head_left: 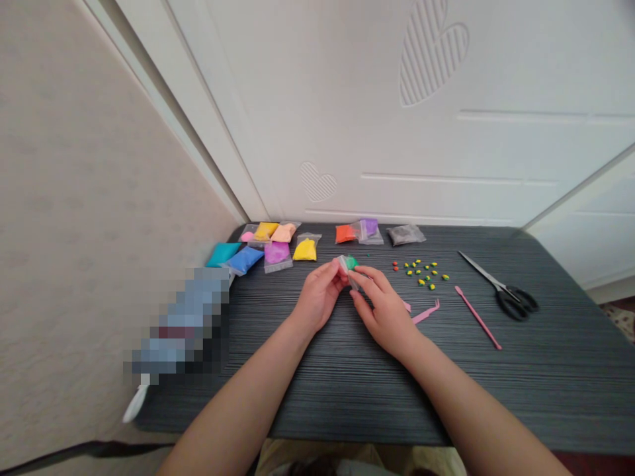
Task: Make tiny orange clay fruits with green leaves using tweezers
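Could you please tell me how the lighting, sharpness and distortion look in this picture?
Head view: soft, fairly even light, with only faint shadows by the forearms; wide-angle stretch toward the edges; a pixelated block hides the item at the table's left; fine detail on the small yellow-green pieces and the bag between the hands is too small to read.

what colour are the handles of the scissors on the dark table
Black, seen best in the head view.

Both hands [321, 296] [381, 305] gripping green-clay zip bag [352, 263]; black-handled scissors [513, 301] lying right of pink stick tool [478, 317].
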A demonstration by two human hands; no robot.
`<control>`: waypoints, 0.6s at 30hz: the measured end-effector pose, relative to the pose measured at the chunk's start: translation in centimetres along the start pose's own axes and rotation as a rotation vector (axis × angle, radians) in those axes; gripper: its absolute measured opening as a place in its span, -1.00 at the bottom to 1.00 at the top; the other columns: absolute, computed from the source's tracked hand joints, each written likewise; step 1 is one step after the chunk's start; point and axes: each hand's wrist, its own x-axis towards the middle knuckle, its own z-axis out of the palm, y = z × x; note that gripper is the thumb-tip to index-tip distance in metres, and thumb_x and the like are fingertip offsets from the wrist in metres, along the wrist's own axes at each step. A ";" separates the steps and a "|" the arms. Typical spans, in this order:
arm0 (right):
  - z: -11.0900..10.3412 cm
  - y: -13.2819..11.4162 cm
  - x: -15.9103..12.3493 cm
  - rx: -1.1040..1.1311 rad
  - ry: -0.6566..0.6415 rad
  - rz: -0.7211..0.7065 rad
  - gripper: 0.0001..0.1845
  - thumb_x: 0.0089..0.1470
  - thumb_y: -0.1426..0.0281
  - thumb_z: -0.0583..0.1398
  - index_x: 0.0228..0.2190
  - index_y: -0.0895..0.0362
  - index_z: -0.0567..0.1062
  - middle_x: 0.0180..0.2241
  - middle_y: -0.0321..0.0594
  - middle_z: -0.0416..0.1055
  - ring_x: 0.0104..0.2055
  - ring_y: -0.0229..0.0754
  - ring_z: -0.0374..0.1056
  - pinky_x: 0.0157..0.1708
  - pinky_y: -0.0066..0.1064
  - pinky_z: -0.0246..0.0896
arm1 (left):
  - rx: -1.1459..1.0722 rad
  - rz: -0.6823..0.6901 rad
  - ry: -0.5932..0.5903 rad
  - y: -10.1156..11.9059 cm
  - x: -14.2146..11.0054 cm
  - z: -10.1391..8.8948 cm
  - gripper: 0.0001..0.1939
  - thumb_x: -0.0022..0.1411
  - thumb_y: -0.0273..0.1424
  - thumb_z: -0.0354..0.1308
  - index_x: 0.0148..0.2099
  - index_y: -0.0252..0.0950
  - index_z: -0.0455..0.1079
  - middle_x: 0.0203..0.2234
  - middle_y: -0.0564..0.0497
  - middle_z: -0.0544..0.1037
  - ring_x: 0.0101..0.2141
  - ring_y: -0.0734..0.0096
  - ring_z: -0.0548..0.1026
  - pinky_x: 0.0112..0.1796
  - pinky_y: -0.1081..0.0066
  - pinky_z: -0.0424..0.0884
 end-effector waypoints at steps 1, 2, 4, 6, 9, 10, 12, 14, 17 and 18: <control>0.1 0.0 0.0 0.002 0.004 -0.001 -0.61 0.07 0.44 -0.01 -0.02 0.09 0.25 -0.01 -0.10 0.19 0.05 -0.16 0.11 0.05 -0.24 0.07 | 0.007 0.005 -0.006 0.0 0.0 0.0 -0.77 0.14 -0.36 0.04 -0.48 -0.38 0.37 -0.56 0.06 0.36 -0.48 0.58 0.30 -0.36 0.52 0.26; 0.1 0.0 0.0 0.004 0.012 -0.004 -0.61 0.08 0.45 -0.02 -0.02 0.09 0.25 -0.01 -0.10 0.19 0.04 -0.16 0.12 0.05 -0.23 0.08 | 0.015 0.011 -0.010 0.0 0.1 -0.1 -0.77 0.14 -0.36 0.04 -0.48 -0.38 0.36 -0.56 0.06 0.36 -0.49 0.59 0.30 -0.36 0.52 0.26; 0.3 0.1 0.0 0.008 0.033 -0.014 -0.62 0.08 0.45 -0.03 -0.03 0.09 0.26 -0.02 -0.10 0.20 0.04 -0.16 0.13 0.04 -0.22 0.09 | 0.034 0.027 -0.015 -0.1 0.1 -0.1 -0.79 0.14 -0.36 0.04 -0.47 -0.37 0.34 -0.57 0.07 0.35 -0.50 0.59 0.29 -0.37 0.51 0.26; 0.4 0.2 0.0 0.007 0.053 -0.018 -0.62 0.08 0.46 -0.02 -0.03 0.10 0.26 -0.02 -0.10 0.21 0.03 -0.16 0.13 0.03 -0.22 0.10 | 0.056 0.043 -0.018 0.0 0.1 -0.1 -0.81 0.14 -0.36 0.03 -0.47 -0.35 0.31 -0.58 0.08 0.34 -0.50 0.58 0.29 -0.36 0.50 0.26; 0.4 0.2 0.0 0.009 0.073 -0.023 -0.63 0.08 0.47 -0.02 -0.04 0.11 0.27 -0.03 -0.09 0.23 0.02 -0.16 0.15 0.03 -0.22 0.10 | 0.093 0.062 -0.027 0.0 0.1 0.0 -0.84 0.15 -0.38 0.03 -0.44 -0.33 0.29 -0.59 0.09 0.33 -0.50 0.57 0.29 -0.36 0.50 0.25; 0.4 0.2 0.0 0.012 0.077 -0.024 -0.63 0.08 0.47 -0.02 -0.04 0.11 0.27 -0.04 -0.10 0.23 0.02 -0.16 0.15 0.03 -0.22 0.11 | 0.102 0.066 -0.030 0.1 0.1 0.1 -0.85 0.15 -0.39 0.03 -0.43 -0.33 0.28 -0.58 0.09 0.33 -0.49 0.57 0.29 -0.36 0.50 0.25; 0.4 0.1 0.0 0.017 0.086 -0.026 -0.63 0.08 0.47 -0.01 -0.04 0.11 0.27 -0.04 -0.11 0.24 0.02 -0.17 0.15 0.03 -0.23 0.11 | 0.120 0.071 -0.038 0.1 0.0 0.1 -0.87 0.15 -0.39 0.03 -0.42 -0.33 0.28 -0.58 0.09 0.33 -0.49 0.57 0.29 -0.35 0.50 0.24; 0.3 0.0 0.1 0.019 0.093 -0.025 -0.64 0.08 0.47 -0.01 -0.05 0.12 0.27 -0.04 -0.11 0.24 0.02 -0.19 0.15 0.03 -0.26 0.10 | 0.132 0.074 -0.045 0.2 0.0 0.1 -0.86 0.16 -0.39 0.02 -0.42 -0.33 0.28 -0.57 0.08 0.33 -0.48 0.56 0.29 -0.35 0.49 0.24; 0.3 0.0 0.1 0.019 0.092 -0.029 -0.64 0.07 0.47 0.00 -0.05 0.13 0.28 -0.04 -0.11 0.24 0.02 -0.21 0.14 0.04 -0.29 0.09 | 0.142 0.078 -0.050 0.2 -0.1 0.1 -0.83 0.17 -0.37 0.00 -0.43 -0.34 0.27 -0.56 0.07 0.32 -0.47 0.55 0.30 -0.34 0.49 0.24; 0.4 0.0 0.1 0.021 0.089 -0.030 -0.64 0.07 0.47 0.00 -0.05 0.13 0.28 -0.04 -0.11 0.24 0.02 -0.21 0.14 0.04 -0.29 0.09 | 0.144 0.080 -0.050 0.3 0.0 0.1 -0.82 0.17 -0.36 -0.01 -0.44 -0.34 0.27 -0.56 0.07 0.32 -0.47 0.55 0.30 -0.34 0.48 0.25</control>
